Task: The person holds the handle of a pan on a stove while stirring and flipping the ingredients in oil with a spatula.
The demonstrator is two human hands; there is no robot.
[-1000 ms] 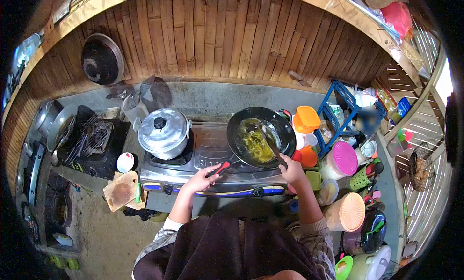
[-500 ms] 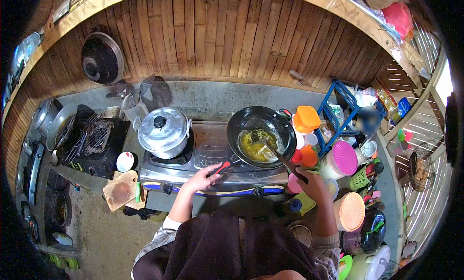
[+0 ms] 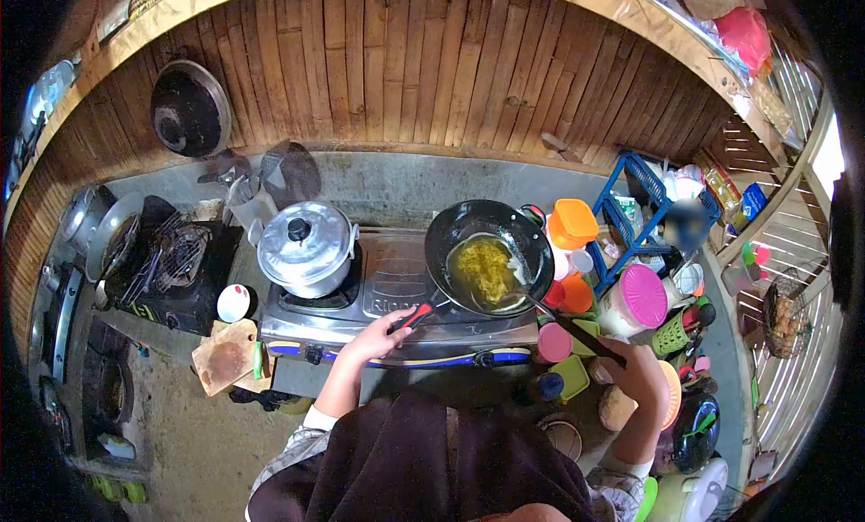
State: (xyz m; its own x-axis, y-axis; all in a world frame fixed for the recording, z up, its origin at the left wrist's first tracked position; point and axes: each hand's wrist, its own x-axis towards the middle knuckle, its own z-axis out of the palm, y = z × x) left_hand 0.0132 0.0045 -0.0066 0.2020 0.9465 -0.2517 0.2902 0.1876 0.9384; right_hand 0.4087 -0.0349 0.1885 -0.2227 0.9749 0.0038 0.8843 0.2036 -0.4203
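Observation:
A black wok (image 3: pixel 446 279) stands on the right side of the metal gas stove (image 3: pixel 396 251). Inside it, a yellow-green food mixture (image 3: pixel 487 268) lies in liquid. My left hand (image 3: pixel 376 336) is closed round the wok's red and black handle (image 3: pixel 420 315), in front of the wok. To the right, my right hand (image 3: pixel 641 373) grips the dark handle of a spatula (image 3: pixel 566 322), whose head rests in the wok at the right edge of the food. On the left burner sits a lidded silver pot (image 3: pixel 305 250).
Lidded containers crowd the right side, among them a pink-lidded tub (image 3: pixel 641 297) and an orange container (image 3: pixel 574 223). Behind them stands a blue rack (image 3: pixel 622 211). A wooden board (image 3: pixel 223 358) with a green-handled knife (image 3: pixel 258 361) lies left of the stove.
My right hand has moved right and toward me, drawing the spatula head from the middle of the food to its right edge. My left hand keeps its hold on the wok handle.

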